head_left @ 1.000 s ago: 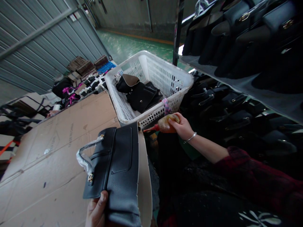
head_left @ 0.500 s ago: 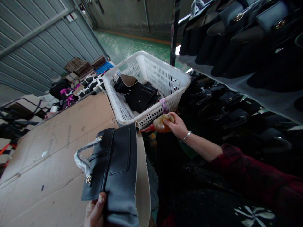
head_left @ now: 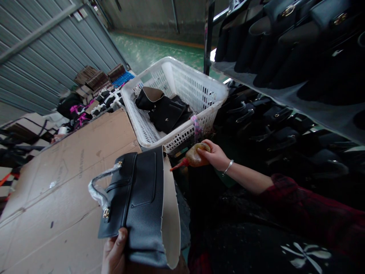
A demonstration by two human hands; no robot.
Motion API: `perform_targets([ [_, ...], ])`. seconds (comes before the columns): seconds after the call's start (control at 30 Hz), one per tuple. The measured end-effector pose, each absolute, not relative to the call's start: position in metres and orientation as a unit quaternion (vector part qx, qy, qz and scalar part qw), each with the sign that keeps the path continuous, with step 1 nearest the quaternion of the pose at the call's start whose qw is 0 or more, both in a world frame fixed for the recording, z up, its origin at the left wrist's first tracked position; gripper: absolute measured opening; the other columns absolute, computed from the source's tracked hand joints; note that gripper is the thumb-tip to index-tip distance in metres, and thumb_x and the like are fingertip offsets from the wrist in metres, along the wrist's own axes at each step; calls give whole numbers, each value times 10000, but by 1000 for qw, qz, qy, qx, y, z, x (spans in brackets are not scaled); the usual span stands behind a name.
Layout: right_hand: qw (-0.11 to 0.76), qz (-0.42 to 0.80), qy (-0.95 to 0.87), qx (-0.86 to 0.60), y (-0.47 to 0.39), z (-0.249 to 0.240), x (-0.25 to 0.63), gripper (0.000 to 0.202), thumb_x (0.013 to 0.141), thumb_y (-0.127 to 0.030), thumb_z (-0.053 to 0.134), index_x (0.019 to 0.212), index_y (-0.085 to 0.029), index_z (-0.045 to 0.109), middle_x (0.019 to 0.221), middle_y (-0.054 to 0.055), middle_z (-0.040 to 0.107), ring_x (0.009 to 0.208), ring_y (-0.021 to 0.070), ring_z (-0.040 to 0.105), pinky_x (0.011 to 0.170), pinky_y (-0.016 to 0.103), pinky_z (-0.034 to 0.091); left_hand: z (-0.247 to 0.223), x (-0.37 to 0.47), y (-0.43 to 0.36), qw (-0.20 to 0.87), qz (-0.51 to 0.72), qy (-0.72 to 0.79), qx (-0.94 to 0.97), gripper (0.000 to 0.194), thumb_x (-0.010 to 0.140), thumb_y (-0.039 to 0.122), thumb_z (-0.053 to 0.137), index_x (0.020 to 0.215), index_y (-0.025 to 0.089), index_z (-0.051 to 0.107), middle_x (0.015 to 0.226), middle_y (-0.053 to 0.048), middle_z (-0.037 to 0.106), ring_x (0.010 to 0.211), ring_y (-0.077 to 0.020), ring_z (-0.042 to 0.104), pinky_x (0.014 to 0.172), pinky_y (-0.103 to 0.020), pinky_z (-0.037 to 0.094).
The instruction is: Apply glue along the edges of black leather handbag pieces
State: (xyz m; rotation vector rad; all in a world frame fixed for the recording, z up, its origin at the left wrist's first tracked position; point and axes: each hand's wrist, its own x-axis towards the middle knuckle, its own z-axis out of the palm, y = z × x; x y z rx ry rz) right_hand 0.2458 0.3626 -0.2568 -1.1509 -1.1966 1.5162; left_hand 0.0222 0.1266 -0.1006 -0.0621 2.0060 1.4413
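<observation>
A black handbag (head_left: 145,201) with a plastic-wrapped handle (head_left: 99,190) lies over the cardboard's right edge, its beige-lined opening facing right. My left hand (head_left: 114,249) grips the bag at the bottom, thumb on top and the other fingers mostly hidden beneath. My right hand (head_left: 213,154) is closed round a soft bottle (head_left: 196,155) of brownish liquid with a red nozzle. The nozzle's tip points left, close to the beige edge of the bag near its upper corner.
A white plastic basket (head_left: 176,139) holding black bag pieces (head_left: 167,114) stands behind the bag. Cardboard (head_left: 71,190) covers the surface at left. Racks of black bags (head_left: 273,49) fill the right side, and piled materials (head_left: 85,102) lie at the back left.
My right hand has moved slightly down with the bottle, and the nozzle's tip has shifted away from the bag's upper corner, lower along the edge. My left hand still holds the bag.
</observation>
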Motion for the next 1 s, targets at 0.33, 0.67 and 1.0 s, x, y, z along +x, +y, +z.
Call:
perform_targets([
  [0.33,403,645,-486,-431,343,-246,257,361,657,-469,726,814,-204,537,707,-24,567,657,139,516,629,271,434,-107,14,124,317,545,776,-28,677,347,480,953,872,213,620,612,84,582,444,-74,518,403,-151,381],
  [0.67,348,655,-528,-414,313,-238,277,325,708,-459,711,835,-199,564,705,-18,593,650,141,533,629,269,451,-115,7,124,313,571,759,-29,650,315,459,953,758,192,559,563,80,526,444,-91,476,402,-183,418],
  [1.0,466,582,-477,-465,341,-237,268,334,688,-459,709,832,-213,534,701,-26,574,655,143,527,623,274,450,-115,8,124,320,572,755,-7,616,359,445,952,798,194,602,573,79,546,429,-89,490,398,-188,391],
])
